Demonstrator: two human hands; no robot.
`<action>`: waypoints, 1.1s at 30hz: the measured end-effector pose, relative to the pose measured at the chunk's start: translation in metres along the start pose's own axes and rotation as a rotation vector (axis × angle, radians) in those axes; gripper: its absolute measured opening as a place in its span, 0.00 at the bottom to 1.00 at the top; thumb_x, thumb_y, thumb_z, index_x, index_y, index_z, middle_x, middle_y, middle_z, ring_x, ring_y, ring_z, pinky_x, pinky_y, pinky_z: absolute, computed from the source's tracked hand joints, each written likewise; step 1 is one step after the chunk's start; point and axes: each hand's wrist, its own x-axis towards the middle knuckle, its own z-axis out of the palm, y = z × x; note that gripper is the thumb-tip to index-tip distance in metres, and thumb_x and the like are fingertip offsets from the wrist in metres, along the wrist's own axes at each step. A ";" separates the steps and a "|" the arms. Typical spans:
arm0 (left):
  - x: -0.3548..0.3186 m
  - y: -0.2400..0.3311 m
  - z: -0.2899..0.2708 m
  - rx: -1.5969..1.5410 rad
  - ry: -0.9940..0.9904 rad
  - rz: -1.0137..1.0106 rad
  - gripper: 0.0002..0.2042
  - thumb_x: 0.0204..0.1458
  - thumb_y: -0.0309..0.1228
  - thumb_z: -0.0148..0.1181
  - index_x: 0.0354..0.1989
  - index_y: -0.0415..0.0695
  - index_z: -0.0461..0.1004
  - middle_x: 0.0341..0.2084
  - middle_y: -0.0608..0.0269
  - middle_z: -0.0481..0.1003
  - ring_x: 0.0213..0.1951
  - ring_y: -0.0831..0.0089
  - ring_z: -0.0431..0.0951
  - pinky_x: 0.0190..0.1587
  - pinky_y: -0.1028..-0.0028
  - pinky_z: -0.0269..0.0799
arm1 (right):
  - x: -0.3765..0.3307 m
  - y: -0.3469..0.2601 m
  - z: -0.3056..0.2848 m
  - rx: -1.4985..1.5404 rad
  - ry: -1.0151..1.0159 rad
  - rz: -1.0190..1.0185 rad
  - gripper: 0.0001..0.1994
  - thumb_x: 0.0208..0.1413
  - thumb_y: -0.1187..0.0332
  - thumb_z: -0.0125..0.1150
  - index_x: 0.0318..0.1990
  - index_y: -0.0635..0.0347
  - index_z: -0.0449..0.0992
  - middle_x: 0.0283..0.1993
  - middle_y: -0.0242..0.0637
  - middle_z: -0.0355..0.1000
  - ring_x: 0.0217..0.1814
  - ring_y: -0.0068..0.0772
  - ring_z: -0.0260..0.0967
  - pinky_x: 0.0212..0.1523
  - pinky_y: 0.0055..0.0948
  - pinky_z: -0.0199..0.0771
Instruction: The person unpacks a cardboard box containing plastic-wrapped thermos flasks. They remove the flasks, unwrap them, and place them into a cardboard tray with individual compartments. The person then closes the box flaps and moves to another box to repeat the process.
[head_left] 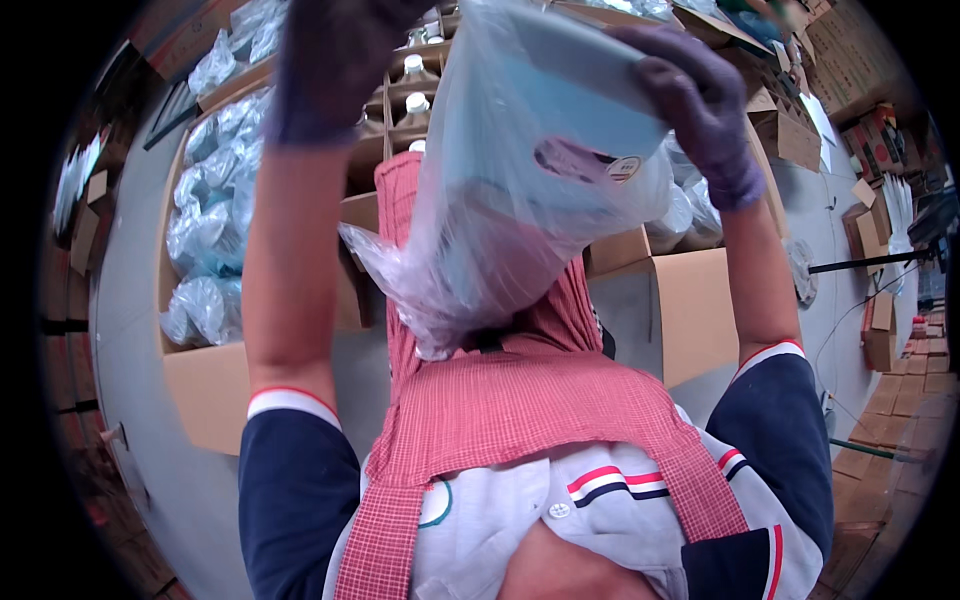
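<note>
A light blue plastic container [570, 90] with smooth flat sides and an oval label is tilted in front of my chest. A clear plastic bag [450, 240] hangs around it, its crumpled lower end drooping toward my red checked apron [540, 400]. My right hand [710, 120], in a dark purple glove, grips the container's right edge, fingers curled over its upper side. Near the top edge, left of the bag, my left hand [335, 70] wears the same kind of glove. Motion smears it and its fingers run out of view, so its hold cannot be seen.
At left stands an open carton [205, 385] packed with bagged items [215, 200]. Behind the bag, a divided carton holds white-capped bottles [416, 103]. Another open carton [695, 310] with bagged things is at right. Further right are a black pole [850, 265] and stacked boxes [890, 410].
</note>
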 end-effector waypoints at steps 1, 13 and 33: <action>-0.015 0.021 0.007 -0.171 0.081 0.028 0.27 0.48 0.41 0.60 0.54 0.39 0.65 0.50 0.51 0.69 0.52 0.63 0.71 0.52 0.66 0.69 | -0.011 0.016 0.002 0.154 0.003 0.145 0.12 0.55 0.65 0.58 0.41 0.64 0.77 0.35 0.39 0.75 0.35 0.27 0.72 0.39 0.25 0.73; 0.077 0.056 -0.033 -0.034 0.552 0.414 0.06 0.54 0.23 0.47 0.30 0.35 0.70 0.21 0.58 0.73 0.24 0.77 0.69 0.30 0.77 0.68 | 0.058 0.005 0.061 0.735 -0.303 0.114 0.18 0.62 0.61 0.47 0.54 0.63 0.65 0.40 0.39 0.75 0.45 0.29 0.71 0.49 0.26 0.68; 0.061 -0.066 0.188 -0.817 -0.276 -0.763 0.27 0.61 0.48 0.40 0.59 0.36 0.62 0.52 0.55 0.68 0.51 0.67 0.71 0.53 0.70 0.66 | -0.298 0.037 0.033 0.645 0.573 0.952 0.26 0.56 0.67 0.49 0.63 0.58 0.55 0.67 0.43 0.50 0.68 0.47 0.48 0.66 0.55 0.45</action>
